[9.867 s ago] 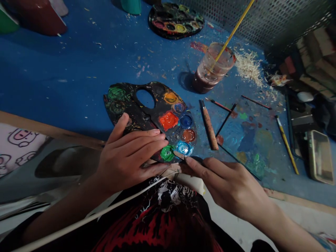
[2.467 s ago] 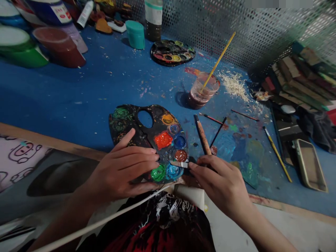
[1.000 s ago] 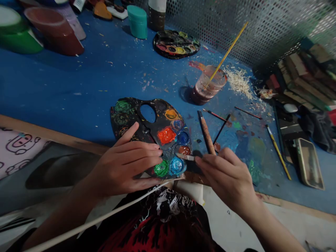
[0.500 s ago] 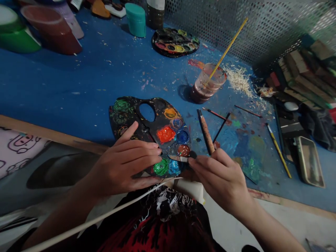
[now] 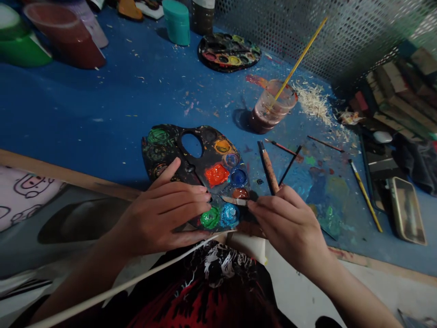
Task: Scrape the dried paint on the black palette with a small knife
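A black paint palette [image 5: 208,132] with a thumb hole lies at the near edge of the blue table, its wells holding orange-red, blue, brown, green and light-blue paint. My left hand [image 5: 167,209] grips its near left side, fingers laid over the top and thumb low at the near edge. Pinched in my right hand [image 5: 287,223] is a thin paintbrush [image 5: 235,201], its tip pointing left over the palette beside the brown well. Fingers hide most of the brush's handle. A long pale strand [image 5: 136,278] crosses below my left hand; what it is, I cannot tell.
A cup of murky water [image 5: 266,116] with a yellow stick stands beyond the palette. Several brushes, including a thick-handled one [image 5: 269,171], lie to the right, near a phone [image 5: 406,209]. Paint bottles [image 5: 68,36], a teal container [image 5: 176,23] and a second palette [image 5: 228,52] sit farther back.
My right hand has shifted slightly right, and the brush tip has moved a little up and right, uncovering more of the light-blue paint. My left hand stays in place on the palette.
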`<state>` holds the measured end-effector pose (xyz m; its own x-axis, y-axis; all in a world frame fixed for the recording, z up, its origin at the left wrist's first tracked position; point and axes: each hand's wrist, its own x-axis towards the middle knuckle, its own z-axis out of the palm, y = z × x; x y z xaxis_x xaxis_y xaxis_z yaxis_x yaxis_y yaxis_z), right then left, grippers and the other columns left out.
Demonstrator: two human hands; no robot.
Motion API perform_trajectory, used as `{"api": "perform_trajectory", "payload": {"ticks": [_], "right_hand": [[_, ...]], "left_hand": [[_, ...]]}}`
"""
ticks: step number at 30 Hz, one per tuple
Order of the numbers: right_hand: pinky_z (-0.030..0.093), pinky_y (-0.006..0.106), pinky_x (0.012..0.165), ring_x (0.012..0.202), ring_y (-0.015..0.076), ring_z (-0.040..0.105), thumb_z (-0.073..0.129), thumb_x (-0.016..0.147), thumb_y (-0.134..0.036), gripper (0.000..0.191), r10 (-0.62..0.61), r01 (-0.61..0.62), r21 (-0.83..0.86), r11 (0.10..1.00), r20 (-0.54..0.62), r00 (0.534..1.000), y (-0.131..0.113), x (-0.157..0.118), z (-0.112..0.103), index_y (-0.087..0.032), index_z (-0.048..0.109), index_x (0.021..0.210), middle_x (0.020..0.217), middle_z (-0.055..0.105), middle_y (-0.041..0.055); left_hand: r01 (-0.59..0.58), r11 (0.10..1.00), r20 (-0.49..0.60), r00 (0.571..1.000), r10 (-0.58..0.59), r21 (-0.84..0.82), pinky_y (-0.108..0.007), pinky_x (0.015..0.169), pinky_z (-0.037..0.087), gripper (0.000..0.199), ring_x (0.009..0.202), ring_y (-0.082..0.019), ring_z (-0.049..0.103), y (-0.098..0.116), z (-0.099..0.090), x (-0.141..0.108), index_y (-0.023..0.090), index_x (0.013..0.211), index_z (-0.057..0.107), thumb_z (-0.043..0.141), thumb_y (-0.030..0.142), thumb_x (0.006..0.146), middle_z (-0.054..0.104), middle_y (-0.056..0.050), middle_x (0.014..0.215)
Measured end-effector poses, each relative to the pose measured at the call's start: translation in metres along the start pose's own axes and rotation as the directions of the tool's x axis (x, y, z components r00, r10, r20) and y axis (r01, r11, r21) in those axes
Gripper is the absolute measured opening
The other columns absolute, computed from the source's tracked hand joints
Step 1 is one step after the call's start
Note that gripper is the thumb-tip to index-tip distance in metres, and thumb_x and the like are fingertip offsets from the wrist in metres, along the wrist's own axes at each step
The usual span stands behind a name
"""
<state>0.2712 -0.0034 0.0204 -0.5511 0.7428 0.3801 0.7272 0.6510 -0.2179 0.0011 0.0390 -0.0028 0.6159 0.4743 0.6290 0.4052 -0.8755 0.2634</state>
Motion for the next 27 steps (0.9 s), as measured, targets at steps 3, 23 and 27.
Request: {"api": "perform_trajectory", "payload": {"ticks": [3,23,27], "right_hand": [[0.052,0.033,0.065,0.073,0.0167,0.051,0.058,0.096,-0.011,0.015,0.006,-0.006,0.000,1.000,-0.004,1.000,-0.0020,0.0001,-0.0013,-0.014,0.071,0.104,0.091,0.073,0.0064],[0.051,0.034,0.070,0.073,0.0173,0.050,0.060,0.095,-0.010,0.014,-0.036,0.035,-0.014,0.999,-0.052,0.998,-0.0044,0.0027,0.0015,-0.012,0.071,0.102,0.086,0.073,0.0060],[0.052,0.035,0.074,0.072,0.0173,0.050,0.059,0.095,-0.009,0.013,-0.034,0.032,-0.037,0.999,-0.049,0.998,-0.0063,0.0027,0.0008,-0.010,0.072,0.099,0.086,0.074,0.0064]], "left_hand": [[0.001,1.000,0.003,1.000,-0.001,0.000,-0.042,0.130,0.027,0.025,0.096,-0.015,0.074,-0.0002,0.0000,0.0006,0.016,0.100,0.067,0.077,0.033,0.086,0.079,-0.002,0.098],[0.018,1.000,0.038,0.999,-0.019,0.023,-0.053,0.126,0.032,0.025,0.100,-0.015,0.072,0.0052,-0.0027,0.0024,0.014,0.102,0.065,0.077,0.028,0.086,0.078,-0.003,0.098],[0.028,0.999,0.034,0.999,-0.028,0.023,-0.051,0.126,0.032,0.023,0.100,-0.014,0.072,0.0053,-0.0018,0.0005,0.016,0.101,0.066,0.078,0.028,0.085,0.078,-0.003,0.099]]}}
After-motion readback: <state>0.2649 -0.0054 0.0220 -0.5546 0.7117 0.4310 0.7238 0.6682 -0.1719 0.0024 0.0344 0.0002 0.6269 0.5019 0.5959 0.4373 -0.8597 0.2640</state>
